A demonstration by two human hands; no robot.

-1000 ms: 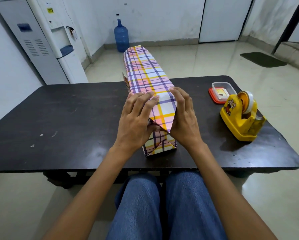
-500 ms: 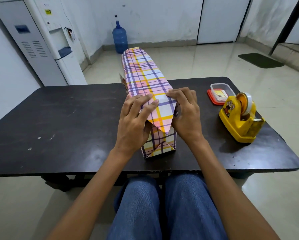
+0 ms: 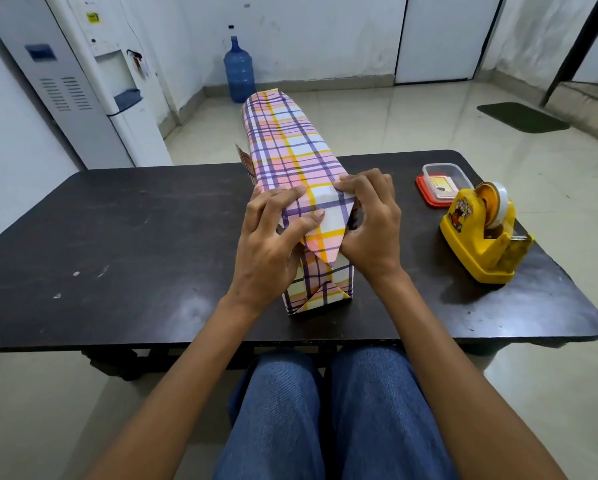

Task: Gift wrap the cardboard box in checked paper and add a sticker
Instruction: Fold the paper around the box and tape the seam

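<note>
head view: at frame centre the left hand (image 3: 273, 237), spread flat, presses the checked paper (image 3: 290, 147) flap down; the right hand (image 3: 372, 223) seems to pinch its fold

We note that the left hand (image 3: 273, 237) and the right hand (image 3: 370, 230) are bare, and both forearms (image 3: 173, 375) are uncovered as far as the lower frame edge. We record one garment: blue denim jeans (image 3: 325, 410) on both legs. The denim shows a fine diagonal weave, paler on the thigh tops and darker between the legs.
</note>
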